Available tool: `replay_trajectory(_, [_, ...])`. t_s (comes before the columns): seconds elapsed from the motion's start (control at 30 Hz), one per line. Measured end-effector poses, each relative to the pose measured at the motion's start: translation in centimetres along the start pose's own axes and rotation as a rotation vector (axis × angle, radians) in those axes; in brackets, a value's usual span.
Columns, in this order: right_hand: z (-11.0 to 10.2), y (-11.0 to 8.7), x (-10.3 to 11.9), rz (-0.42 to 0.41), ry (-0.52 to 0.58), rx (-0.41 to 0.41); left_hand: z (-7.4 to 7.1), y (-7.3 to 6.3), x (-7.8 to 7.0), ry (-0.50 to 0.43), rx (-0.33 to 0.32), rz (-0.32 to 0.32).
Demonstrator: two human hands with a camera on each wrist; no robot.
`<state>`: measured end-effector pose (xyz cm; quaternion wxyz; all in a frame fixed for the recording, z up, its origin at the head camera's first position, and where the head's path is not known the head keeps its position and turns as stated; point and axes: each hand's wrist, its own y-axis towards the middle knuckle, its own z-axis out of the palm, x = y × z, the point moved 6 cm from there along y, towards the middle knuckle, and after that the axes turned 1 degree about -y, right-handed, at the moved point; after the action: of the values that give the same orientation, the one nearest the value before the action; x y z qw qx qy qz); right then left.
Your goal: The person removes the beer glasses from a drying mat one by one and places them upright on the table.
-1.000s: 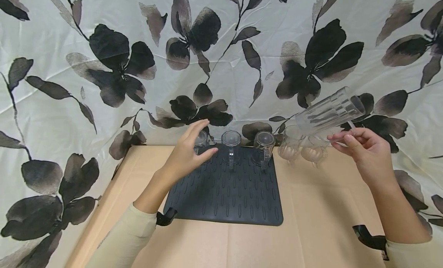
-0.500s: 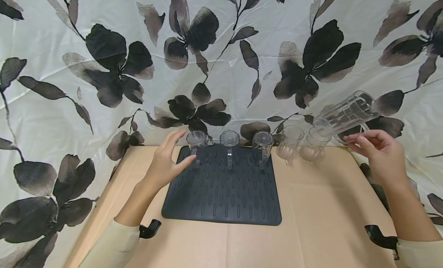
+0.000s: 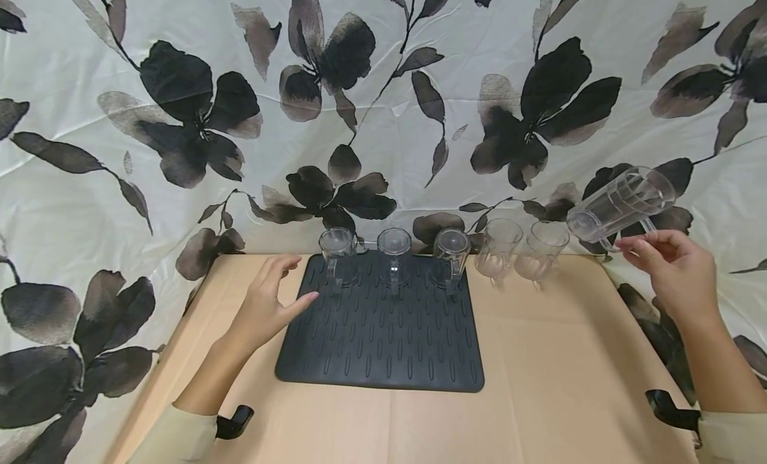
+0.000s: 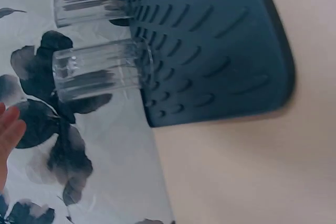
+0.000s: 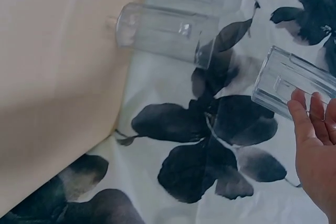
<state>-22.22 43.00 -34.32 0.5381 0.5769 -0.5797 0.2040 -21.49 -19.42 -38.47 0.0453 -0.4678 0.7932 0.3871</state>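
In the head view my right hand [image 3: 680, 271] pinches the handle of a clear glass mug [image 3: 623, 204] and holds it tilted in the air, right of the table's back corner. The right wrist view shows the same mug [image 5: 294, 85] at the fingers. My left hand [image 3: 263, 307] hovers left of a dark ribbed mat [image 3: 383, 344], thumb and fingers spread with nothing between them. Three clear mugs stand in a row along the mat's back edge: a left one [image 3: 339, 257], a middle one [image 3: 394, 257] and a right one [image 3: 451, 259], handles toward me.
Two more clear mugs, one [image 3: 499, 247] close beside the mat and another [image 3: 541, 251] to its right, stand on the bare wooden-coloured table [image 3: 551, 357]. A white cloth [image 3: 443, 178] with dark flowers hangs behind the table and shows past its sides.
My left hand has drawn back left and toward me, away from the mat's left mug. The right hand has carried its mug to the right and slightly down.
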Motion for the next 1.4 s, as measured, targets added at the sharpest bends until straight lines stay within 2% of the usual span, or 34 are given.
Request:
replay_trajectory(0.13, [-0.5,0.2,-1.2,0.062,0.002,0.011,0.6,-1.2,1.2,0.034,0.073,-0.067])
replay_trajectory(0.23, [-0.7,0.3,-2.2,0.105,-0.002,0.015,1.2,-2.2,2.2,0.052,0.167,-0.149])
replay_trajectory(0.4, [-0.7,0.6,-3.8,0.126,-0.054,0.007,2.4,-3.9,3.7,0.063,0.325,-0.257])
replay_trajectory(0.53, [-0.2,1.0,-5.3,0.171,-0.088,0.019,3.3,-5.1,4.8,0.068,0.401,-0.306])
replay_trajectory(0.73, [0.1,1.3,-6.9,0.227,-0.018,0.008,4.8,-6.8,5.7,0.054,0.501,-0.353])
replay_trajectory(0.87, [-0.1,1.5,-7.5,0.235,-0.059,-0.006,5.7,-7.9,5.9,0.019,0.545,-0.376])
replay_trajectory(1.03, [0.1,1.5,-8.4,0.252,-0.186,0.002,6.5,-9.2,6.1,-0.021,0.583,-0.401])
replay_trajectory(1.2, [0.5,1.4,-9.9,0.271,-0.289,0.003,6.6,-9.7,6.0,-0.001,0.594,-0.406])
replay_trajectory(1.4, [1.3,1.2,-11.8,0.299,-0.289,0.046,6.6,-10.1,6.0,0.039,0.588,-0.413])
